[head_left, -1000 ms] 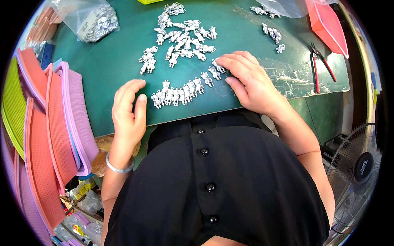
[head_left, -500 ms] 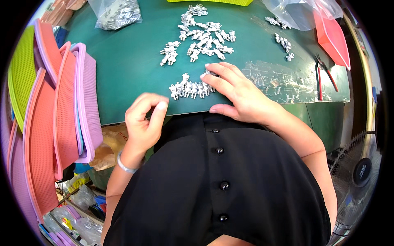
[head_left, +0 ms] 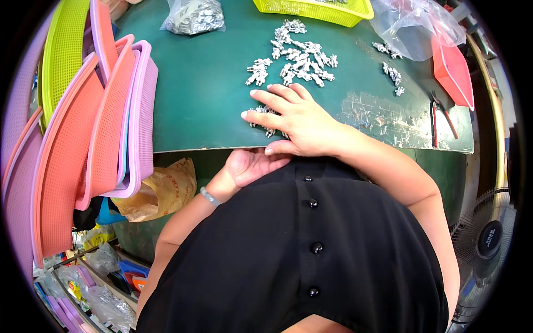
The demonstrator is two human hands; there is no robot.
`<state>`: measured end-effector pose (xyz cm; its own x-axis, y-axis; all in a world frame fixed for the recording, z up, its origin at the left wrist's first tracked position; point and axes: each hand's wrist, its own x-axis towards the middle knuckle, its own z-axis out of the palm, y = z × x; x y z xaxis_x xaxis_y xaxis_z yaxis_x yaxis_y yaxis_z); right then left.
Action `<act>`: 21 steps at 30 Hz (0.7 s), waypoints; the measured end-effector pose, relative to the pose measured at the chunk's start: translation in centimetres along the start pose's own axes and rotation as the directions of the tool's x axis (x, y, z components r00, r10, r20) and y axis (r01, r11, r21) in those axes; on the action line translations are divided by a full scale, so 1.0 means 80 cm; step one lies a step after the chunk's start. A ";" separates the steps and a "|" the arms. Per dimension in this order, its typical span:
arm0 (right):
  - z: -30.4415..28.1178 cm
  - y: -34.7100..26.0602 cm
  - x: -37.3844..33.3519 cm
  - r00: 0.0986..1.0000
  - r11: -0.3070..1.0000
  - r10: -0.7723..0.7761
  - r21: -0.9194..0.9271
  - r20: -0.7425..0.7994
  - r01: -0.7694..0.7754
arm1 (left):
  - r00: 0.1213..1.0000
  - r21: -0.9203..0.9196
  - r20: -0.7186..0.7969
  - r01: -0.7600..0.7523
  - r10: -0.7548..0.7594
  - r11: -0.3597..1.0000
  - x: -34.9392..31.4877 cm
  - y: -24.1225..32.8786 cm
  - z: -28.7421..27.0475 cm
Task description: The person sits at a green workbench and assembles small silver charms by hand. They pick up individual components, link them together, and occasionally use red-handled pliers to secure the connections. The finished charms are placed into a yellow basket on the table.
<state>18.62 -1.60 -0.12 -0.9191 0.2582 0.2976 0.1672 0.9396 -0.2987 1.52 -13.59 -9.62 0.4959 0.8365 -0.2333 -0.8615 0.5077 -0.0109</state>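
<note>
My right hand [head_left: 297,119] lies spread over a row of small silver bear-shaped charms [head_left: 261,117] near the table's front edge, partly covering them. Below that edge my left hand [head_left: 250,166] is held palm up with its fingers stretched, under the right hand; the fingertips are partly hidden and nothing shows on the palm. Farther back on the green table [head_left: 200,100] sits a loose pile of the same silver charms [head_left: 305,61], with a smaller cluster [head_left: 258,71] to its left.
Stacked pink, purple and green plastic baskets [head_left: 72,150] stand at the left. A bag of silver pieces [head_left: 195,16] and a yellow-green basket [head_left: 316,12] are at the back. At right are red-handled pliers [head_left: 441,119], more charms [head_left: 392,73], a pink tray [head_left: 452,72] and a fan [head_left: 488,238].
My left hand has gone from beside the charm row to below the table edge, turning palm up and opening. My right hand has slid left over the row. The view has shifted.
</note>
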 end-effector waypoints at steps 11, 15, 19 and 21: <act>0.008 -0.016 0.001 0.987 0.972 -0.161 0.171 -0.020 0.162 | 0.951 -0.208 0.310 0.081 -0.013 0.975 0.025 -0.017 -0.014; 0.008 -0.023 -0.004 0.970 0.942 -0.241 0.236 -0.024 0.240 | 0.951 -0.194 0.305 0.018 0.043 0.981 0.013 -0.019 -0.021; 0.020 -0.024 -0.011 0.959 0.873 -0.272 0.398 -0.080 0.281 | 0.981 -0.150 0.193 0.015 0.015 0.989 0.017 -0.018 -0.036; 0.022 -0.024 -0.013 0.955 0.859 -0.286 0.421 -0.078 0.291 | 0.989 -0.168 0.150 0.014 0.011 0.986 0.014 -0.020 -0.022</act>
<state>18.62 -4.06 -1.40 -0.8980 -0.0047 0.4400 -0.2744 0.7876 -0.5517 3.26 -13.87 -11.59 0.4969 0.8637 -0.0846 -0.8604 0.4777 -0.1773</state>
